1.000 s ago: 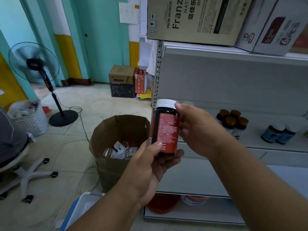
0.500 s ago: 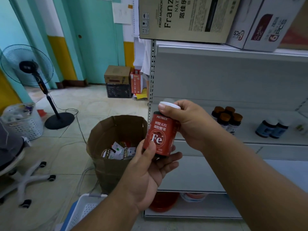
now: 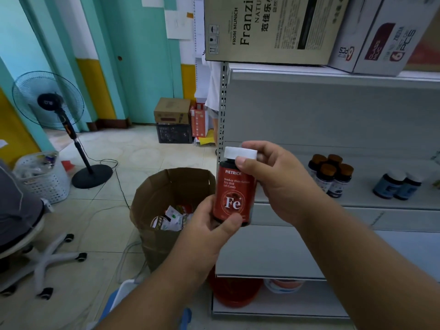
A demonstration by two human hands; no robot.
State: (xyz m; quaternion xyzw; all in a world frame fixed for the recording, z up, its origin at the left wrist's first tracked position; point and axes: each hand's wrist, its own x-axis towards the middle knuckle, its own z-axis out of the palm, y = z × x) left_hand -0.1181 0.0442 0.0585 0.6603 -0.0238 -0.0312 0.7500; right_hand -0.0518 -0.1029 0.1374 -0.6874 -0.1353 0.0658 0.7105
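Before the shelf (image 3: 357, 203), the red bottle (image 3: 232, 198) is held upright in mid-air: the left hand (image 3: 209, 232) grasps its base with curled fingers, and the right hand (image 3: 283, 184) pinches the white cap (image 3: 238, 152). Set it down label outward; release the cap last.

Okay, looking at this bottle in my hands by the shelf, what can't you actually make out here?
Head view:
Back of the bottle: faces away; its base is covered by the left hand.
Rear of the cap: wrapped by the right hand.
Labels on the brown-capped jars: too small.
Red tub: upper part behind a shelf.
Top box: cropped by the frame edge.
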